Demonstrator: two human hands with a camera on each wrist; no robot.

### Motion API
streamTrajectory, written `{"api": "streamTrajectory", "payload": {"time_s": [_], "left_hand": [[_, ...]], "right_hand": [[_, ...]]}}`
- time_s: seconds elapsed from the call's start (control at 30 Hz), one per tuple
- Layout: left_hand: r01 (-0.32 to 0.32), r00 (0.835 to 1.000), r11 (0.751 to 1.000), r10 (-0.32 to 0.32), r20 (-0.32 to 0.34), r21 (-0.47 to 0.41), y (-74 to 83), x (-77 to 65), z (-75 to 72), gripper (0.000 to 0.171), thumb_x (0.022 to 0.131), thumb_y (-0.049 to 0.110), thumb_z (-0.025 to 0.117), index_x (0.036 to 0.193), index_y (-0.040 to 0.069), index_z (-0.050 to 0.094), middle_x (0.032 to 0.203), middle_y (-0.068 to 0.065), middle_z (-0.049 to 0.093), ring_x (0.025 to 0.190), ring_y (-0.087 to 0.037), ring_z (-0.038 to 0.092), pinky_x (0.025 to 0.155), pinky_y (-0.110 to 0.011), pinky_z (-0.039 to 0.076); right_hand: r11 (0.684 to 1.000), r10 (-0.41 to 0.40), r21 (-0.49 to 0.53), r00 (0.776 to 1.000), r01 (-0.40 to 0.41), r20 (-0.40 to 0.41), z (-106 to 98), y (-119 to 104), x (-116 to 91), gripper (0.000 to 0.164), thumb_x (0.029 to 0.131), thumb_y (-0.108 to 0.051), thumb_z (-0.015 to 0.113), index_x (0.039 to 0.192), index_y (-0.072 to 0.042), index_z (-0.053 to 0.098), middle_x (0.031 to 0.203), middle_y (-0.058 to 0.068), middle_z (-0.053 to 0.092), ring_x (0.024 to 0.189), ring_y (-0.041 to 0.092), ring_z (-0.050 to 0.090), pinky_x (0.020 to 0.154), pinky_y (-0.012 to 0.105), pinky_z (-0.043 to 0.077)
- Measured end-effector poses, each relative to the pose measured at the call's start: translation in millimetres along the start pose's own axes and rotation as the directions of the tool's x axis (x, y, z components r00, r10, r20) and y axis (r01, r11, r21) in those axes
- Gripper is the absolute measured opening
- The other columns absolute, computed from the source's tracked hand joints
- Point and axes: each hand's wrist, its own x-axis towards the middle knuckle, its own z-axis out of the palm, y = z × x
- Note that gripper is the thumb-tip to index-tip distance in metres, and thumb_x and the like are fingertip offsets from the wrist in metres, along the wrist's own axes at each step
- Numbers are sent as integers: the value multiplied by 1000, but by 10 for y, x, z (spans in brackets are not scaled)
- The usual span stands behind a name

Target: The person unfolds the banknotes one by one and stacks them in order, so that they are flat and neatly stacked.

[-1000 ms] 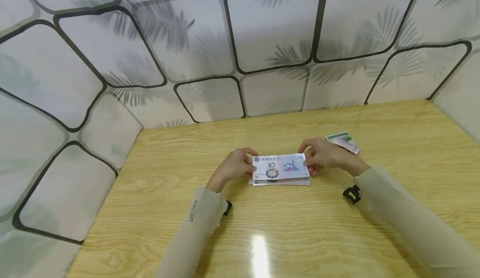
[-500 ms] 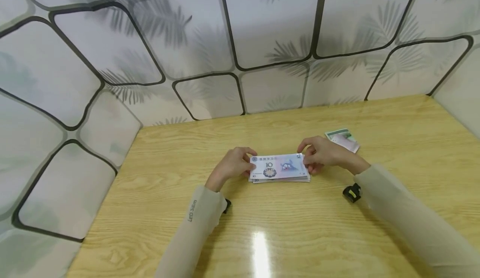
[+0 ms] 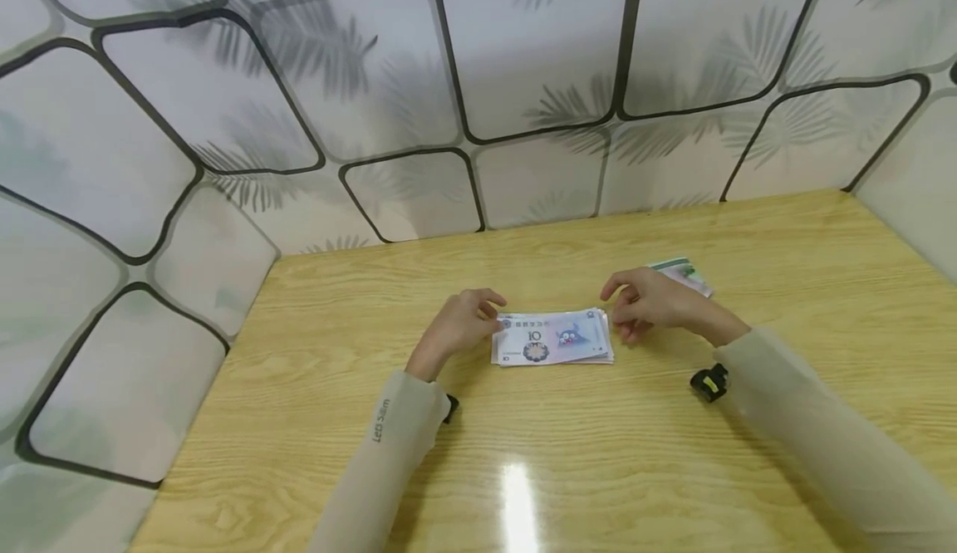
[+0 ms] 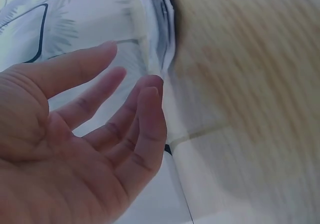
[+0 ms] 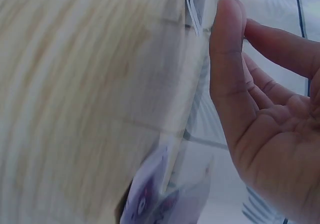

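Note:
A stack of play banknotes (image 3: 552, 339) lies on the table, its top note printed with a 10 and a blue cartoon figure. That top note sits slightly askew, with other notes' edges showing at the right. My left hand (image 3: 465, 325) is at the stack's left end, its fingertips close to the corner. In the left wrist view its fingers (image 4: 150, 119) are loosely bent and hold nothing, beside the stack's edge (image 4: 167, 31). Just off the right end is my right hand (image 3: 652, 304). The right wrist view shows its thumb (image 5: 228, 49) and fingers relaxed around nothing.
Behind my right hand lies a smaller pile of green and purplish notes (image 3: 689, 275), partly hidden by it. The wooden table (image 3: 359, 470) meets a patterned wall covering (image 3: 419, 196) at the back and left. Black wrist devices (image 3: 709, 383) sit below the sleeves.
Both hands were gripping the ends of the notes; they have let go. My right hand has drawn off to the right, and the top note now lies slightly turned on the stack.

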Motion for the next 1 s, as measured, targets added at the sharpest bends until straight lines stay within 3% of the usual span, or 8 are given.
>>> {"api": "streamTrajectory", "payload": {"time_s": [0.2, 0.43, 0.77, 1.0], "left_hand": [[-77, 997, 997, 76, -8, -24, 44, 35, 17, 32, 99, 5, 65, 130, 1, 65, 119, -17, 66, 106, -31, 65, 83, -35, 57], [-141, 990, 989, 141, -5, -56, 157, 87, 56, 28, 100, 6, 64, 127, -1, 66, 111, -16, 69, 97, -27, 67, 79, -32, 57], [-165, 985, 979, 170, 33, -119, 308, 181, 149, 28, 101, 9, 63, 128, 1, 66, 111, -12, 68, 93, -23, 65, 79, -31, 54], [-207, 975, 970, 215, 59, -128, 449, 242, 216, 28, 101, 8, 63, 127, -1, 66, 108, -13, 68, 93, -30, 66, 73, -27, 51]], "right_hand": [[1000, 14, -7, 999, -14, -37, -148, 35, -92, 31, 99, 5, 57, 127, 14, 47, 80, 10, 65, 71, 21, 65, 66, 36, 62], [999, 11, -33, 996, -14, -92, -341, 91, -234, 35, 99, 2, 58, 129, 16, 46, 81, 9, 66, 69, 18, 64, 61, 33, 59], [998, 41, -44, 986, -49, -163, -568, 216, -459, 37, 100, 1, 56, 131, 17, 46, 89, 12, 66, 74, 19, 67, 70, 38, 63], [998, 51, -23, 981, -56, -189, -648, 287, -583, 36, 101, 2, 56, 131, 17, 45, 86, 13, 67, 72, 21, 69, 70, 39, 63]]}}
